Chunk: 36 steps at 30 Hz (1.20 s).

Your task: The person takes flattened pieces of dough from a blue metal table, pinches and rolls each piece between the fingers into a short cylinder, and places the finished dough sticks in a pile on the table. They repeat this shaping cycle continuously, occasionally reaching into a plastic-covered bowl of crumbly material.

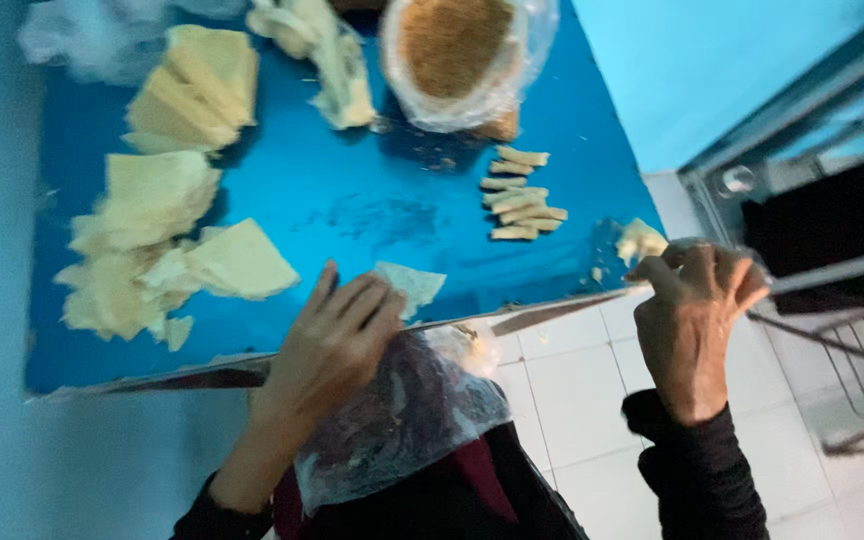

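In the head view, the left hand [337, 335] lies at about 6 o'clock with its fingers stretched long and close together, the tips resting on a small pale wrapper sheet [412, 285] at the near edge of the blue table [352, 200]; the palm also presses on a crumpled clear plastic bag [402, 420] that hangs below the table edge, toward 6 o'clock, against dark clothing. The right hand [692, 325] is at about 4 o'clock, off the table's corner, its fingers curled inward and pinched on a thin clear film [727, 250]; what else it may grip cannot be told through the blur. Just beside it, at the table's right corner, lies a small pale lump of dough [642, 238]. Toward 1 o'clock from the left hand sits a cluster of small rolled sticks [520, 195], lying side by side. At 12 o'clock stands a bag of brown crumbs [452, 45], open at the top. At 9 to 11 o'clock, stacks of pale square sheets [167, 195] are spread over the table's left half, some overlapping. Below the right hand is a white tiled floor [572, 390], and at 3 o'clock a metal rack [852, 350].
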Tool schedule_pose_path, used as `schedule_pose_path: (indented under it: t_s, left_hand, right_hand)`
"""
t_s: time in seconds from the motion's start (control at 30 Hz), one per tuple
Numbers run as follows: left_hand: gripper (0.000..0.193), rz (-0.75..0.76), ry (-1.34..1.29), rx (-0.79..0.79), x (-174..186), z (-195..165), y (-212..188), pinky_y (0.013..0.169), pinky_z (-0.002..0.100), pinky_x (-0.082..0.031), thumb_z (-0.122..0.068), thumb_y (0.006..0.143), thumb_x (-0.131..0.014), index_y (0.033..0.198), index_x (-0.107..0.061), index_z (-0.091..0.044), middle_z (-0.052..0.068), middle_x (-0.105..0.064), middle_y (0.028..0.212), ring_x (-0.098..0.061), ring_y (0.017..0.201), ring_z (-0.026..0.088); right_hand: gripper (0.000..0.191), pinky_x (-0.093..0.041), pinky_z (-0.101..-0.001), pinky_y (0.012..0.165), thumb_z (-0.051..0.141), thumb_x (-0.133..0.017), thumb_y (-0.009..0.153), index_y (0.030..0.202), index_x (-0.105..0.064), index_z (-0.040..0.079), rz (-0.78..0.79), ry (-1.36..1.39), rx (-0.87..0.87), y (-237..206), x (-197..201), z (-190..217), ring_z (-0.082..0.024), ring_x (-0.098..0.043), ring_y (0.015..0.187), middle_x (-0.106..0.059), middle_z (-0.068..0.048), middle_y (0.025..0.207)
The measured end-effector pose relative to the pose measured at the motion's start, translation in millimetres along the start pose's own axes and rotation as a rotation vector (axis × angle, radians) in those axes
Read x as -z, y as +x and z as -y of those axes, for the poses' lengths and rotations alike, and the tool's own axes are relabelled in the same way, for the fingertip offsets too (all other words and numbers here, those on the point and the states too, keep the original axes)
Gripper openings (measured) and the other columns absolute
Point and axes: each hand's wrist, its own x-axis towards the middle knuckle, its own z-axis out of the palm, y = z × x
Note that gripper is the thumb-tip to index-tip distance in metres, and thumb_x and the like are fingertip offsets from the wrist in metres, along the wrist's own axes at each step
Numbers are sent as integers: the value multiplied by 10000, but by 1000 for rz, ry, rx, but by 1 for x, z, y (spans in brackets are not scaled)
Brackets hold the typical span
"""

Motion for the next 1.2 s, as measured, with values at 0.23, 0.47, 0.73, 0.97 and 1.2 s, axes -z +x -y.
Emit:
schedule_pose_path:
  t_s: [0.23, 0.47, 0.73, 0.97, 1.2]
  left_hand:
    - [409, -29, 95, -120, -6, 13, -12, 1110, 671, -405, -264, 963, -685, 1309, -668, -46, 109, -615, 1363, -531, 1357, 318]
    - [393, -45, 100, -134, -4, 32, -30, 1137, 636, -427, -163, 919, -672, 1300, -679, -68, 87, -656, 1340, -566, 1327, 295]
    - [308, -133, 71, -81, -7, 30, -32, 1146, 640, -428, -141, 950, -661, 1246, -681, -57, 84, -667, 1229, -623, 1241, 261]
    - [302, -183, 93, -44, -7, 29, -30, 1131, 673, -390, -170, 964, -651, 1242, -683, -58, 87, -648, 1202, -616, 1209, 268]
    - [217, -287, 144, 76, 2, 47, -45, 1168, 658, -421, -174, 963, -674, 1168, -706, -112, 40, -650, 1191, -617, 1176, 220]
  right_hand:
    - [619, -346, -453, 945, -124, -593, 754, 1210, -776, 251, 132, 456, 418, 58, -26, 110, -301, -500, 1096, -594, -59, 1157]
    - [701, -353, -477, 1008, -114, -632, 782, 1306, -737, 339, 193, 491, 655, 82, -51, 158, -290, -503, 1142, -554, -44, 1157]
    - [408, -361, -493, 1086, 159, -677, 928, 1333, -713, 187, 30, 1, 862, 96, -56, 159, -255, -522, 1209, -560, -45, 1161]
    - [612, -365, -478, 915, -50, -652, 770, 1302, -766, 230, 159, 392, 774, 91, -49, 165, -283, -513, 1073, -581, -53, 1112]
    - [468, -347, -434, 952, -140, -623, 776, 971, -776, 257, 113, 536, 543, 110, -61, 142, -293, -534, 1116, -668, -37, 1083]
